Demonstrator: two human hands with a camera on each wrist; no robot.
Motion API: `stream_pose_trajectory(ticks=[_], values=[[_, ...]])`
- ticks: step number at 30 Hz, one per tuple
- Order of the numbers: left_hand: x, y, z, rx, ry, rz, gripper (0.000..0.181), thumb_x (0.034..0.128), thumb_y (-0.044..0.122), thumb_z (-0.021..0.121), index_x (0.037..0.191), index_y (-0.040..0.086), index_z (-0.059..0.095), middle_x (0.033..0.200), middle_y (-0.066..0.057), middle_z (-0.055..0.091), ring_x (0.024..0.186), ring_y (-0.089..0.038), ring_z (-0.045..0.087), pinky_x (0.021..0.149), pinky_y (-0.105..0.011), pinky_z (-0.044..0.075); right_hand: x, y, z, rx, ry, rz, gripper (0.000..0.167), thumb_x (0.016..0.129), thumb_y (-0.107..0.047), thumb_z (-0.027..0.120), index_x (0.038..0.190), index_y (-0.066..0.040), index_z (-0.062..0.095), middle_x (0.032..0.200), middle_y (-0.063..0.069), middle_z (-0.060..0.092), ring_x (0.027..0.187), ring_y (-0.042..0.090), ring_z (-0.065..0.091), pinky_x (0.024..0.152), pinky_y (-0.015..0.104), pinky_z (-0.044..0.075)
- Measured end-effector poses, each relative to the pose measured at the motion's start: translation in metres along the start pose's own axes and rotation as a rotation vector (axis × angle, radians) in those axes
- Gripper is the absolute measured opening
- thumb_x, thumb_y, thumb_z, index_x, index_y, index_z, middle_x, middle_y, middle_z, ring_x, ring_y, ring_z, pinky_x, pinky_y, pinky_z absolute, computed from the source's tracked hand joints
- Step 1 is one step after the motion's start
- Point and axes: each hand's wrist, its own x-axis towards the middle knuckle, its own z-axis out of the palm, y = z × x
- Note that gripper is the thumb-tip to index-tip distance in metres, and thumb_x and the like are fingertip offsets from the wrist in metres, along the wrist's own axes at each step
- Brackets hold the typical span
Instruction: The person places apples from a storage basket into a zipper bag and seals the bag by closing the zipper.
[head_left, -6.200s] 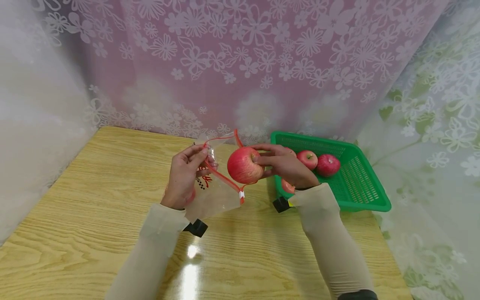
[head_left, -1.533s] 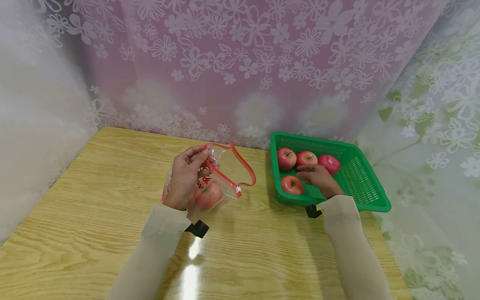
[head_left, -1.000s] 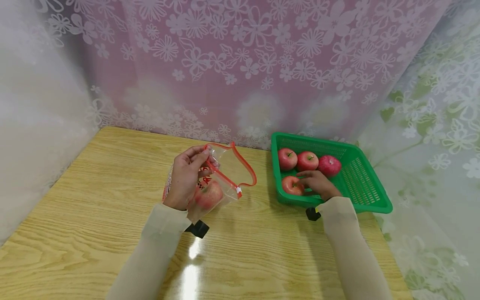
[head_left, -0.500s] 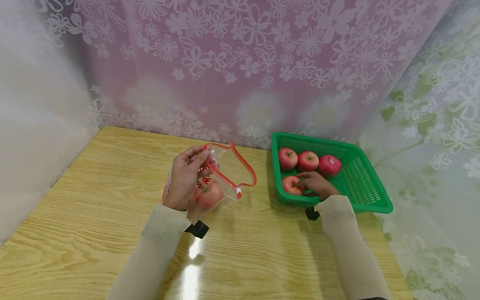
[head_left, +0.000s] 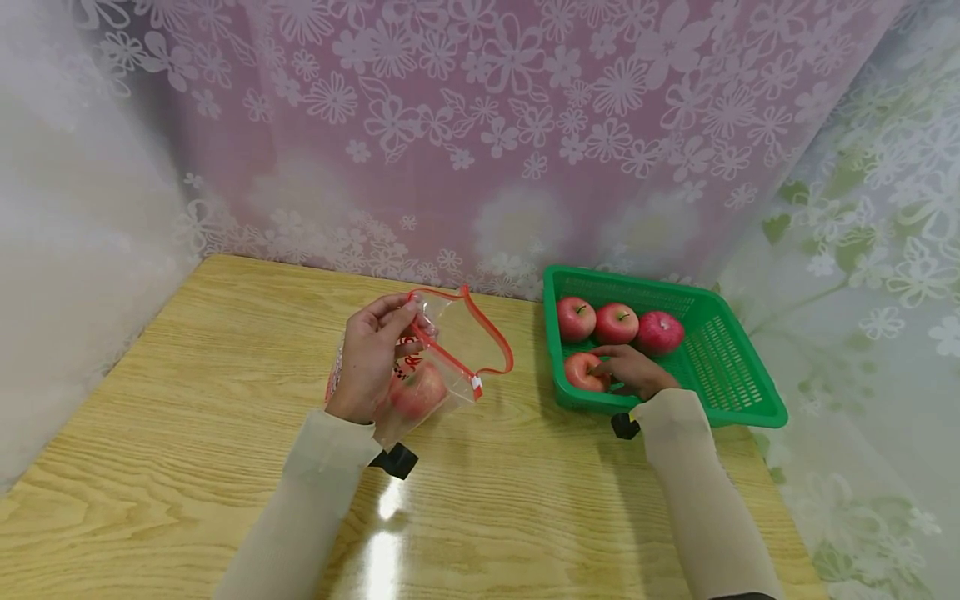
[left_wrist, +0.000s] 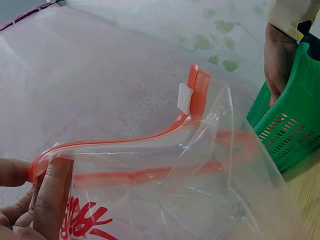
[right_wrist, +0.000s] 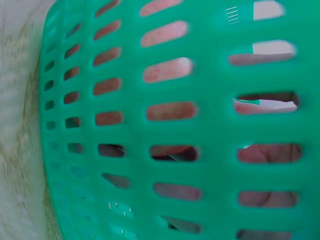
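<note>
In the head view my left hand (head_left: 372,354) pinches the red-edged mouth of a clear slider zip bag (head_left: 454,392) between thumb and fingers. The bag gapes open, and an apple (head_left: 420,390) lies inside, partly behind the hand. The left wrist view shows the bag's white slider (left_wrist: 184,99) and the left fingers (left_wrist: 52,197) at the orange-red seal. Inside the green basket, my right hand (head_left: 636,370) has its fingers round the right side of the nearest apple (head_left: 582,372). In the right wrist view the basket wall (right_wrist: 215,115) mostly hides that hand and apple.
The green plastic basket (head_left: 750,367) stands at the right of the wooden table (head_left: 495,492). Three more apples line its back: a left one (head_left: 576,320), a middle one (head_left: 617,323) and a darker one (head_left: 660,333). A floral curtain (head_left: 480,150) hangs behind the table.
Earlier the right hand held an apple at the bag's mouth; now an apple shows inside the bag. The right hand moved over the basket, then down to the nearest apple. The left hand stays put.
</note>
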Motion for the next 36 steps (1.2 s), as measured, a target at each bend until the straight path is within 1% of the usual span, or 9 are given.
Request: stream_pose_trajectory(ticks=[7,12,17,24,28,32,36], values=[[-0.0007,-0.0005,-0.0002,0.002,0.004,-0.003,0.027,0.0976,0.019,0.058,0.117,0.001,0.060,0.086,-0.004,0.066,0.075,-0.014,0.067,0.065,-0.025,0.059,0.0002,-0.0005,0.0002,0.018,0.016,0.001,0.048,0.094,-0.010,0.052,0.139,0.005,0.043,0.108,0.012,0.055,0.081,0.021,0.053,0.073,0.037,0.052],[-0.0008,0.0002,0.0002,0.012,0.012,-0.009,0.027,0.0974,0.020,0.058,0.116,0.001,0.060,0.086,-0.004,0.066,0.075,-0.014,0.067,0.065,-0.025,0.058,0.0007,-0.0002,0.0003,0.027,0.018,-0.001,0.048,0.094,-0.009,0.052,0.139,0.006,0.043,0.104,0.010,0.055,0.078,0.020,0.052,0.071,0.036,0.051],[-0.0007,0.0007,0.0007,0.017,0.014,-0.009,0.026,0.0976,0.020,0.058,0.116,0.001,0.060,0.086,-0.003,0.065,0.075,-0.013,0.067,0.064,-0.025,0.058,-0.0012,-0.0011,0.0003,0.034,0.016,-0.005,0.047,0.095,-0.009,0.052,0.139,0.007,0.043,0.105,0.011,0.055,0.078,0.020,0.053,0.071,0.037,0.051],[-0.0002,0.0007,0.0000,0.022,0.010,-0.015,0.030,0.0976,0.021,0.058,0.119,0.000,0.059,0.088,-0.004,0.066,0.077,-0.014,0.067,0.066,-0.025,0.059,-0.0031,-0.0028,0.0013,0.054,0.014,-0.001,0.051,0.095,-0.009,0.051,0.141,0.007,0.038,0.120,0.018,0.052,0.082,0.020,0.054,0.077,0.039,0.052],[0.0002,0.0003,0.0002,0.013,0.009,-0.014,0.032,0.0973,0.021,0.059,0.119,-0.001,0.058,0.087,-0.004,0.066,0.076,-0.014,0.067,0.065,-0.025,0.059,-0.0013,-0.0006,0.0007,0.059,0.013,-0.008,0.053,0.095,-0.008,0.050,0.143,0.008,0.035,0.118,0.018,0.052,0.084,0.021,0.056,0.080,0.040,0.052],[0.0001,0.0004,0.0005,0.014,0.015,-0.015,0.028,0.0971,0.021,0.059,0.117,0.001,0.060,0.087,-0.004,0.066,0.076,-0.014,0.068,0.066,-0.025,0.059,-0.0005,0.0008,0.0003,0.060,0.018,-0.013,0.053,0.096,-0.009,0.050,0.143,0.008,0.034,0.118,0.018,0.052,0.086,0.021,0.056,0.081,0.040,0.053],[-0.0002,0.0004,0.0004,0.017,0.016,-0.012,0.026,0.0973,0.020,0.059,0.116,0.002,0.060,0.087,-0.004,0.066,0.076,-0.014,0.067,0.066,-0.026,0.059,-0.0017,0.0002,0.0002,0.062,0.026,-0.022,0.052,0.096,-0.009,0.050,0.143,0.008,0.035,0.112,0.016,0.054,0.084,0.021,0.055,0.081,0.039,0.053]])
